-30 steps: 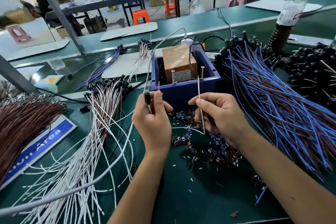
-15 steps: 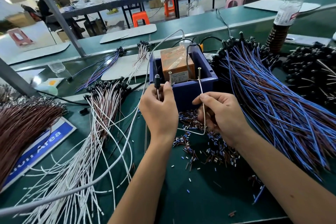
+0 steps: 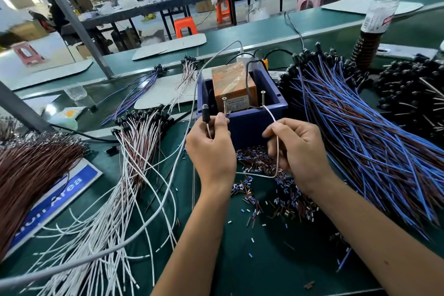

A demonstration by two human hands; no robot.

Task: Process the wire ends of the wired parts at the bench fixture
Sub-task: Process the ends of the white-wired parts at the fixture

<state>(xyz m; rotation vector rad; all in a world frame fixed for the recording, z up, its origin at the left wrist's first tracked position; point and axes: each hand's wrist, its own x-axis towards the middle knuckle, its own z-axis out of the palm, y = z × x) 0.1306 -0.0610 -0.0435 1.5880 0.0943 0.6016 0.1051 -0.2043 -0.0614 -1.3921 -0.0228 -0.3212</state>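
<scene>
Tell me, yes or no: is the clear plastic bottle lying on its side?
No, the clear plastic bottle stands upright at the far right of the green bench.

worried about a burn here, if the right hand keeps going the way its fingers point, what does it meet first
The right hand points up and away toward the blue box. It would probably meet the box's front wall first, just below the right screw that the white wire reaches. Depth is unclear.
</scene>
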